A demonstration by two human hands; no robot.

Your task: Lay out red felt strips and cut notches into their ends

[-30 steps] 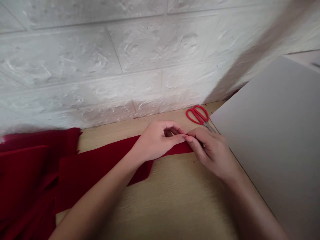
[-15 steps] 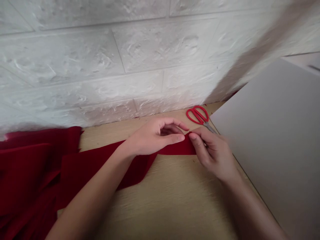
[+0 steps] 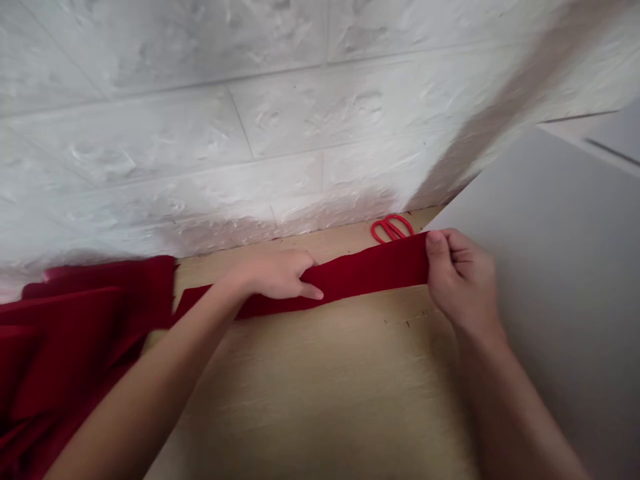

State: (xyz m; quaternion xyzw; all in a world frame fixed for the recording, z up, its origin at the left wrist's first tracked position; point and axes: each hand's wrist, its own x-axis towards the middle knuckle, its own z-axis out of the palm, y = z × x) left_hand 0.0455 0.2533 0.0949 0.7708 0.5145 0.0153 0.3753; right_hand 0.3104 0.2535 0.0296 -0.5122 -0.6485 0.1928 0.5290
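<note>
A long strip of dark red cloth runs across the wooden tabletop, lifted slightly at its right end. My right hand pinches that end between thumb and fingers. My left hand lies over the strip further left, with its fingers closed on the cloth. To the left, the strip joins a large heap of the same red cloth. Red-handled scissors lie behind the strip, their blades hidden by it.
A white brick-textured wall stands along the back of the table. A large grey board rises at the right, close to my right hand. Bare wood lies in front of the strip.
My right hand has moved right, drawing the strip out straighter and higher. My left hand has shifted left along the cloth. The strip now hides the scissors' blades.
</note>
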